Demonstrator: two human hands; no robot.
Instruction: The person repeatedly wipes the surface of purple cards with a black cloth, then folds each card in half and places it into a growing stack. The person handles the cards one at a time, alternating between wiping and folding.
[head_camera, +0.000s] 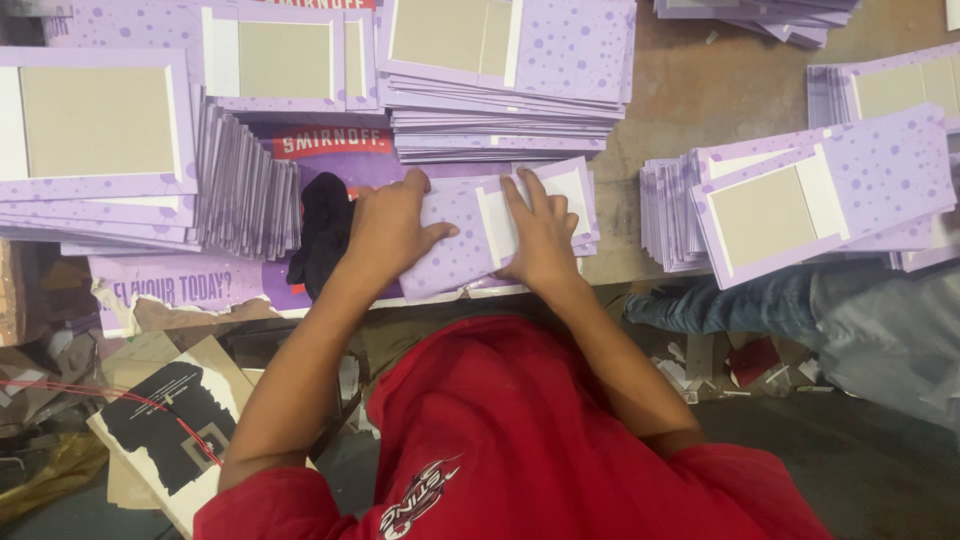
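Purple card (470, 235) lies flat beneath both palms: left hand (388, 232) and right hand (540, 238) press down with fingers spread. Just beyond the fingertips, finished stacks (500, 90) pile high; this one seems mid-fold, with a small pile (585, 215) underneath.

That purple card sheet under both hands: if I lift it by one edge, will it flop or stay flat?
The purple card sheet probably stays fairly flat: grey board panels back the identical sheets. It may hinge where the left hand and right hand press near its white strip. It looks light, and likely slides off the uneven stack beneath.
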